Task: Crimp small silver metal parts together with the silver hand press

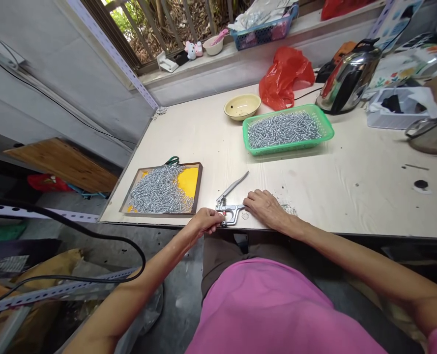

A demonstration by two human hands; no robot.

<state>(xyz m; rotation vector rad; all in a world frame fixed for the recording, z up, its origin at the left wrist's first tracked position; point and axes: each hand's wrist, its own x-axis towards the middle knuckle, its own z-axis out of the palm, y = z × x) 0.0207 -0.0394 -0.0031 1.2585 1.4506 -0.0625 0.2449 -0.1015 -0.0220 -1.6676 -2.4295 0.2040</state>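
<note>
Hand pliers with a C-shaped frame, like snap-fastener pliers, lie at the table's front edge, a spring and a red piece by their jaw. Their upper lever points up and to the right, away from the lower handle. My left hand is closed in a pinch at the jaw; whatever small thing the fingertips hold is hidden. Curled over the end of the lower handle is my right hand, palm down on the table. Left of the pliers, a shallow tray with a yellow bottom holds many small silvery metal pieces.
A green basket full of similar metal pieces stands farther back, beside a cream bowl and a red plastic bag. Green-handled scissors touch the tray's back. A kettle and grey container stand at right.
</note>
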